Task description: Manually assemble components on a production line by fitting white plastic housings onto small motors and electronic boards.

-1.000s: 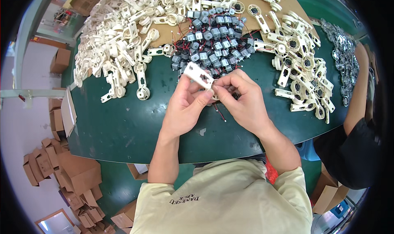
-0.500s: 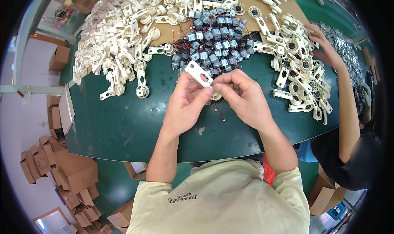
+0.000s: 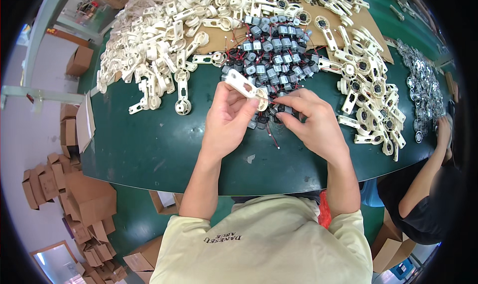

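Observation:
My left hand [image 3: 225, 125] grips a cream plastic housing [image 3: 241, 83], a flat slotted arm with a round cup at one end. The cup faces my right hand [image 3: 314, 123], whose thumb and forefinger are drawn together at a thin reddish wire [image 3: 269, 101] running from the cup. What sits inside the cup is too small to make out. Just beyond and under my hands lies a heap of small grey motors [image 3: 271, 45] with red and black leads, some ending in white plugs.
A large heap of similar cream housings [image 3: 144, 50] covers the table's far left. More housings, with black round parts in them [image 3: 377, 88], lie at the right. Silvery rings [image 3: 423, 84] are spread further right, beside a co-worker's hand [image 3: 444, 129]. Cardboard boxes [image 3: 92, 202] stand at the left.
The housing has turned so its round cup shows. My right hand has drawn back to the right, with wire between the hands. The co-worker's arm has moved from the right-hand housings towards the silvery rings.

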